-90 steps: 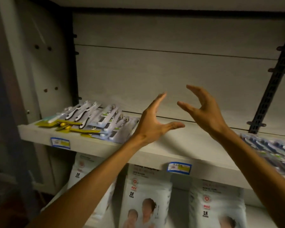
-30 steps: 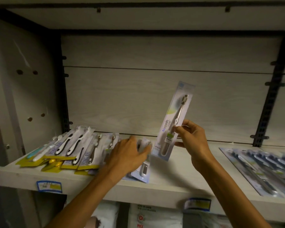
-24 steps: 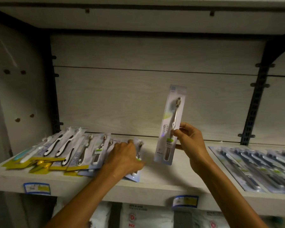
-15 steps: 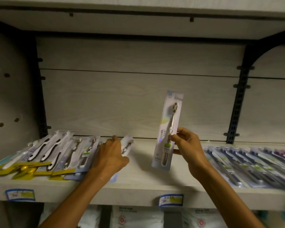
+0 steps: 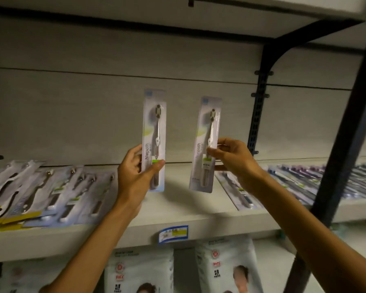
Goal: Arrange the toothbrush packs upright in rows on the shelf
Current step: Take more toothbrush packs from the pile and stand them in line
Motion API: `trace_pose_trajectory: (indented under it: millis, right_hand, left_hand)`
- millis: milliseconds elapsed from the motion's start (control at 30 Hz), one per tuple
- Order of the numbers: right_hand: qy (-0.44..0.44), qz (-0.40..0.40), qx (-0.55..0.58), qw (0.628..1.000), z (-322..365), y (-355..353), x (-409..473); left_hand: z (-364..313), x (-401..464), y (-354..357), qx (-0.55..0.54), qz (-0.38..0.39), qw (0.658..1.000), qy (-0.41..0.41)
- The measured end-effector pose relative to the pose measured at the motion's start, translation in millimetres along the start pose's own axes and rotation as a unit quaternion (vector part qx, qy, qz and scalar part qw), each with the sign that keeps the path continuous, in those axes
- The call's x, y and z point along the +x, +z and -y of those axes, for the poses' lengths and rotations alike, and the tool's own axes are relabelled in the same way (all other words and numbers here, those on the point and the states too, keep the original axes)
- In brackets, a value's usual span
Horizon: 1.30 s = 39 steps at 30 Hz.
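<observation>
Clear plastic over pale blue card: two toothbrush packs are up off the shelf [image 5: 178, 210], one in each hand, both held upright with the brush heads on top. The left hand [image 5: 133, 178] grips the left pack [image 5: 154, 132] by its lower half, thumb across the front near the green label and fingers curled behind. The right hand [image 5: 234, 159] pinches the right pack [image 5: 207, 134] at mid-height between thumb and fingertips, so it hangs with a slight lean. The hands are apart, with a clear gap between the two packs. Holding them low and by the edges keeps the printed faces forward and the bottom edges free, which suits standing them on end against the back panel [image 5: 93, 115].

Directly below and between the hands the shelf board lies bare, the likely spot for the first upright row; the back panel behind gives something to lean on. Beyond the left hand a fan of flat packs [image 5: 51, 191] lies overlapped, some with yellow card edges, reaching close to the shelf's front lip. Beyond the right hand another spread of darker flat packs [image 5: 304, 182] runs past a black upright post [image 5: 347, 132], which narrows the room on that side. A price tag [image 5: 173, 233] sits on the front edge below the hands.
</observation>
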State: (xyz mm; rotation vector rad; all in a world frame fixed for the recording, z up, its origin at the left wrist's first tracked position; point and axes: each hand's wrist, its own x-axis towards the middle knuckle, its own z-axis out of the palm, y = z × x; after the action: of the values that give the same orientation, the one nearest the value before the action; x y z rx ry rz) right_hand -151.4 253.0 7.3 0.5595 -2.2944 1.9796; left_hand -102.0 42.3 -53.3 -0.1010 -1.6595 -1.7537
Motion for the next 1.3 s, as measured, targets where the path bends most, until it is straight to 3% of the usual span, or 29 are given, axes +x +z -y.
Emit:
trace_pose_trajectory:
  millis: [433, 567, 733, 900, 967, 1100, 1200, 1300]
  right_hand:
    - [0.141, 0.083, -0.211, 0.964, -47, -51, 33]
    - [0.135, 0.090, -0.321, 0.933, -60, -46, 42]
    - [0.078, 0.109, -0.485, 0.864, -64, -47, 40]
    - [0.046, 0.109, -0.521, 0.845, -71, -50, 42]
    - [0.013, 0.097, -0.504, 0.858, -70, -50, 43]
    - [-0.083, 0.059, -0.299, 0.949, -50, -33, 32]
    - [-0.075, 0.079, -0.139, 0.984, -31, -8, 15]
    - [-0.046, 0.119, -0.040, 0.991, -21, 18, 2]
  left_hand:
    - [18, -14, 27, -0.020, 0.007, 0.996, -0.091]
    - [19, -16, 26, -0.012, 0.002, 0.995, -0.099]
    - [20, -15, 25, -0.028, 0.005, 0.994, -0.109]
    - [20, -15, 24, -0.038, 0.024, 0.993, -0.105]
    - [20, -14, 24, -0.048, 0.033, 0.993, -0.101]
    - [19, -14, 26, -0.057, 0.054, 0.993, -0.083]
    - [15, -15, 28, -0.048, 0.070, 0.995, -0.061]
    - [12, -19, 30, -0.015, 0.090, 0.995, -0.031]
